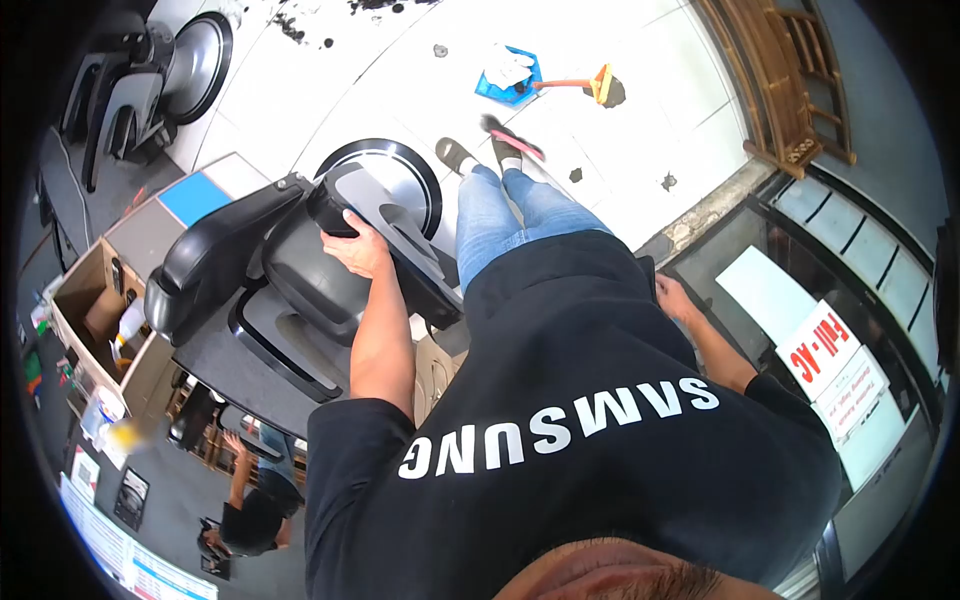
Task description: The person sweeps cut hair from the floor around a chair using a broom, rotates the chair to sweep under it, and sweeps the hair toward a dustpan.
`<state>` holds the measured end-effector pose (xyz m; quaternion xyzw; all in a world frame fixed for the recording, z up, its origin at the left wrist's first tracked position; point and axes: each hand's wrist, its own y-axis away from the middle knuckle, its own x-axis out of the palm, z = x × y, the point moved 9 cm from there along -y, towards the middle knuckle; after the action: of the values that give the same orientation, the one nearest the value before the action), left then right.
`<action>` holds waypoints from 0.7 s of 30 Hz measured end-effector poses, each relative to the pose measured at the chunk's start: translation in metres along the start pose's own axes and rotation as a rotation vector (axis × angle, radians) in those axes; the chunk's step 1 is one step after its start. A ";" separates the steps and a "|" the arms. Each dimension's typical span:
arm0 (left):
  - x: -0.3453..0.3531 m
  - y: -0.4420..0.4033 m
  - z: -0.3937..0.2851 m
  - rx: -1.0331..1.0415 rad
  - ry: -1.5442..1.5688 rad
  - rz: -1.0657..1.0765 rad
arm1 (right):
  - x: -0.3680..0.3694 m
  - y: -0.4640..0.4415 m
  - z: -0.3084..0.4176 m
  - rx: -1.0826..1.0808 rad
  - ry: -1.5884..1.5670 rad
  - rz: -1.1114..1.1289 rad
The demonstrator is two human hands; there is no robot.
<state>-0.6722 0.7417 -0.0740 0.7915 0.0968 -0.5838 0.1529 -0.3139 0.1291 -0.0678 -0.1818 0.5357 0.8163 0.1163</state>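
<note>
My left hand [362, 248] is closed over the front end of the armrest [330, 212] of a black and grey barber chair [305, 265]. The chair stands on a round chrome base [405, 185] with a dark rim. Down by my right hip is my right hand [676, 299], partly hidden by my black shirt. A dark edge shows beside its fingers, and I cannot make out whether it holds anything.
On the white tiled floor lie a blue dustpan [533, 66], an orange-handled tool [565, 83] and dark hair clumps [290, 30]. A pink and black object [515, 138] is by my foot. Another barber chair [130, 95], an open wooden drawer [140, 375], a bamboo bench [765, 90] and glass door [745, 235] surround me.
</note>
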 end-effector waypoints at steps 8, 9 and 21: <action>-0.004 0.006 -0.009 0.025 0.007 0.000 | 0.061 -0.037 -0.079 0.770 -0.624 -0.072; -0.002 0.005 -0.008 0.037 0.014 -0.007 | 0.057 -0.051 -0.061 0.933 -0.760 -0.133; 0.006 0.000 -0.003 0.152 -0.030 -0.075 | -0.077 -0.316 0.160 0.482 -1.692 -0.059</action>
<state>-0.6680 0.7423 -0.0793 0.7876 0.0797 -0.6067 0.0718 -0.1505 0.4025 -0.2403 0.4999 0.4226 0.5386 0.5305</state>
